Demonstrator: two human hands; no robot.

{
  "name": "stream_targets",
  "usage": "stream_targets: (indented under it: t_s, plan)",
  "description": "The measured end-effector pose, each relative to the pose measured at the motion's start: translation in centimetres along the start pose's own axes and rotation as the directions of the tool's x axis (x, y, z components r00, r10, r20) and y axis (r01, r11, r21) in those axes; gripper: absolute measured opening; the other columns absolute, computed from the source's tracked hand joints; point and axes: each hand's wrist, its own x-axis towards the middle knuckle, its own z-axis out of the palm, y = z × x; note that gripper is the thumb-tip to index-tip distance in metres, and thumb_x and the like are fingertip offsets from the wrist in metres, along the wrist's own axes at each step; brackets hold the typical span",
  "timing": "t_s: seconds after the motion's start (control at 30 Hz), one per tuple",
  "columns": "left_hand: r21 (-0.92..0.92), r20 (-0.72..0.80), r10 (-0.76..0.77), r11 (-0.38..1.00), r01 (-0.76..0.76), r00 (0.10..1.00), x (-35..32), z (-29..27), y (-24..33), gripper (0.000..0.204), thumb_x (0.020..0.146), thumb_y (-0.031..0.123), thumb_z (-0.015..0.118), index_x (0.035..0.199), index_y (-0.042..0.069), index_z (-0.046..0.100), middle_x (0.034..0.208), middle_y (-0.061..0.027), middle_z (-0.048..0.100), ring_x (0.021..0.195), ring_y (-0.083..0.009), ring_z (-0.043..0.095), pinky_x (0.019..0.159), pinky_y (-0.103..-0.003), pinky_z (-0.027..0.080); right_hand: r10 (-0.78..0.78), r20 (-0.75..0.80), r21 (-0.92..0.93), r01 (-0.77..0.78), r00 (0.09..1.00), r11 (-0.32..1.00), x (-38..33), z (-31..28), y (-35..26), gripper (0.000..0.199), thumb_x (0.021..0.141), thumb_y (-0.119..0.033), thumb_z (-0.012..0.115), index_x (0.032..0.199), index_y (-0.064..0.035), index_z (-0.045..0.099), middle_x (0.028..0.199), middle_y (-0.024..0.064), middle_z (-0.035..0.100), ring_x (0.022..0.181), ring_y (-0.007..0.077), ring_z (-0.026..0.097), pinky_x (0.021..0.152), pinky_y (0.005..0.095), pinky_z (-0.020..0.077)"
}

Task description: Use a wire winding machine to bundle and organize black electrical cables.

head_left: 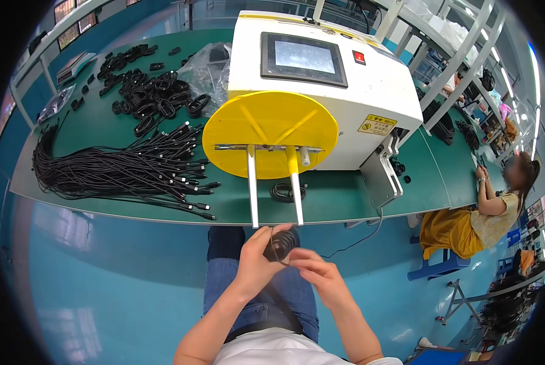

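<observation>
Cable coil (282,245), black and wound in several round, overlapping loops, sits in the left hand (257,254) over the person's lap, just off the near edge of the green worktop (339,194). Motion blur softens the loops. The left hand's grip is clamped on the coil, fingers wrapped about its left side. The right hand (321,274) has its bent fingers at the coil's near right side; whether that grip is closed on a strand or only touching, I cannot tell. Just beyond the coil, two prongs (253,191) reach out from the yellow disc (230,125) of a white machine (345,103). Another black coil (288,193) lies under the disc. To the left are a bundle of straight black cables (114,170) and, farther off, a heap of small coiled cables (154,94).
</observation>
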Motion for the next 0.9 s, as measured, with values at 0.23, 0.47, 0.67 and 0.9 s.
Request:
stream_targets:
  t_s: [0.23, 0.47, 0.67, 0.9]
  plan:
    - [0.082, 0.115, 0.057, 0.994, -0.067, 0.992, 0.4, 0.2, 1.0, 0.049, 0.066, -0.001, 0.072, 0.113, 0.002, 0.060, 0.084, -0.0075, 0.054, 0.075, -0.0193, 0.055, 0.070, -0.028, 0.046, -0.035, -0.183, 0.113, 0.056, 0.983, 0.992, 0.0, 0.3, -1.6, 0.032, 0.079, 0.004, 0.060, 0.111, 0.0019, 0.060, 0.106, 0.0084, 0.058, 0.094, 0.0137, 0.056, 0.081, 0.0267, 0.0459]
    - [0.150, 0.199, 0.037, 0.986, -0.068, 0.979, 0.0, 0.4, 1.4, 0.051, 0.065, 0.000, 0.074, 0.113, 0.000, 0.058, 0.089, -0.0116, 0.054, 0.084, -0.0284, 0.057, 0.074, -0.034, 0.048, 0.001, -0.188, 0.011, 0.001, 0.982, 1.000, 1.4, 1.0, -4.2, 0.033, 0.079, 0.005, 0.060, 0.112, 0.0017, 0.058, 0.091, 0.0079, 0.062, 0.067, 0.0071, 0.055, 0.055, 0.0187, 0.0445]
    - [0.027, 0.216, 0.130, 0.990, -0.139, 0.968, 0.6, 0.0, 1.5, 0.040, 0.066, 0.004, 0.074, 0.103, -0.001, 0.058, 0.087, -0.0104, 0.051, 0.079, -0.0237, 0.055, 0.070, -0.030, 0.046, -0.033, -0.232, 0.139, 0.067, 0.972, 0.988, 1.2, 0.7, -4.4, 0.033, 0.079, 0.005, 0.061, 0.112, 0.0025, 0.057, 0.083, 0.0055, 0.061, 0.058, 0.0072, 0.053, 0.046, 0.0184, 0.0405]
    - [0.266, 0.247, -0.106, 0.963, 0.038, 0.963, 1.3, 0.1, 2.4, 0.040, 0.066, 0.009, 0.075, 0.096, -0.001, 0.052, 0.092, -0.0117, 0.053, 0.081, -0.0251, 0.056, 0.072, -0.032, 0.047, -0.029, -0.184, 0.115, 0.051, 0.982, 0.992, 1.7, 0.1, -4.8, 0.032, 0.078, 0.006, 0.061, 0.110, 0.0043, 0.057, 0.082, 0.0063, 0.060, 0.056, 0.0080, 0.054, 0.045, 0.0192, 0.0409]
